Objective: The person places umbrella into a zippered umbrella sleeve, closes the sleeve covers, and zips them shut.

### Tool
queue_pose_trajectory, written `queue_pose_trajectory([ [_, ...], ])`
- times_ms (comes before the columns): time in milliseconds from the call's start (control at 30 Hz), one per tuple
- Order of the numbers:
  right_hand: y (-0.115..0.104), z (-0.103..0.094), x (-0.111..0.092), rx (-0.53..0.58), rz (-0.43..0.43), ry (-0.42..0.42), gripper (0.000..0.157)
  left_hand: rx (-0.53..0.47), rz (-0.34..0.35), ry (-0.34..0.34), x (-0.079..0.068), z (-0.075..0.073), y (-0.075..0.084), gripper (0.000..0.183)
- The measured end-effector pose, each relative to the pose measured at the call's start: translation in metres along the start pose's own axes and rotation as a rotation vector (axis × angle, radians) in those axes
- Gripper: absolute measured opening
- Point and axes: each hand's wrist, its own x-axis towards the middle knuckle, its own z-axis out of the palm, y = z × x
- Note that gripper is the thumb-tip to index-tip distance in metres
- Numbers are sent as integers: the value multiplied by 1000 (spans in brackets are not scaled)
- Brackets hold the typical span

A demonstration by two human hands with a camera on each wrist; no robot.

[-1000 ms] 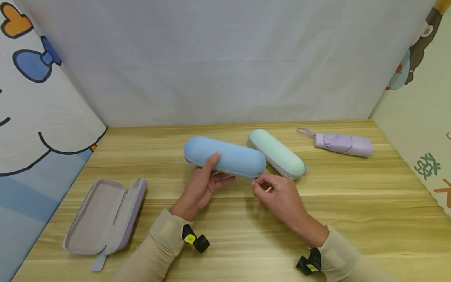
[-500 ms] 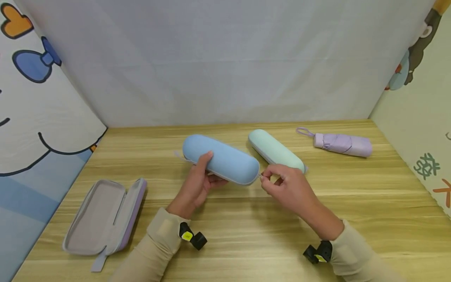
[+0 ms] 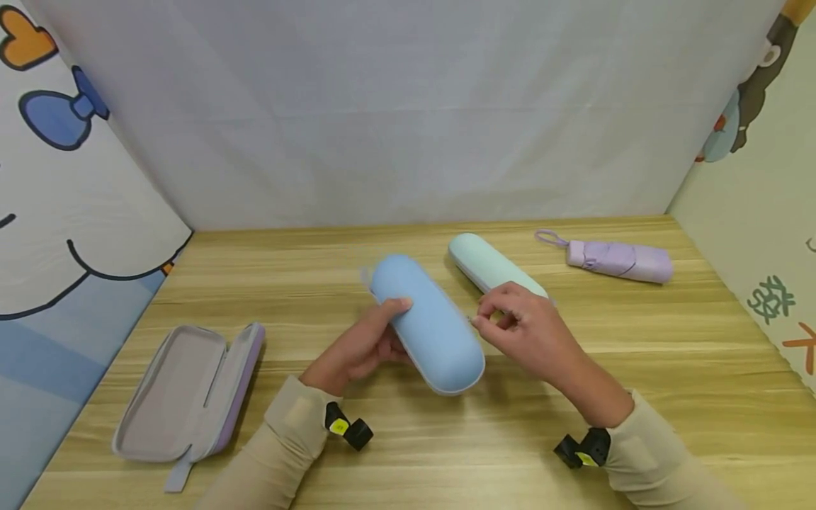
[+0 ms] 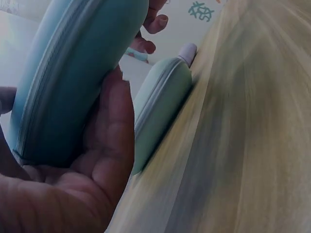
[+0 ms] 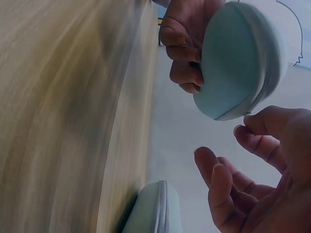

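A light blue zippered case (image 3: 433, 333) is held above the table, slanting down to the right in the head view. My left hand (image 3: 366, 343) grips it with the thumb on top and the fingers beneath; the left wrist view shows those fingers (image 4: 109, 131) curled round its underside. At the case's right side, my right hand (image 3: 525, 329) pinches a small zipper pull (image 5: 248, 115) between thumb and index finger. Its other fingers are apart from the case. The zipper looks closed along the stretch seen in the left wrist view. Whatever the case contains is hidden.
A mint green zippered case (image 3: 491, 262) lies behind my right hand, which partly covers it. Farther right rests a folded lilac umbrella (image 3: 621, 261) with a wrist loop. An opened purple case (image 3: 172, 404) with a grey lining lies at the left of the wooden table (image 3: 395, 467).
The blue case has turned clockwise, its near end swinging toward me. My right hand has moved right and slightly away along the case's edge, still pinching the zipper pull.
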Motion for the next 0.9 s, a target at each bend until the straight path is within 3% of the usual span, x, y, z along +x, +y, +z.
queue_pose_trajectory([
  [167, 1, 2, 0, -9, -11, -7, 9, 103, -62, -149, -3, 6, -1, 79],
  [300, 3, -5, 2, -49, 37, 29, 11, 174, -106, -293, -6, 17, 0, 79],
  [433, 5, -12, 4, -53, 74, 46, 11, 215, -124, -326, -11, 25, 2, 80],
  [633, 7, -15, 5, -55, 58, 14, 8, 244, -133, -355, -15, 25, 3, 79],
  [900, 15, -19, 6, 9, -33, -69, 10, 312, -149, -518, -14, 31, 0, 77],
])
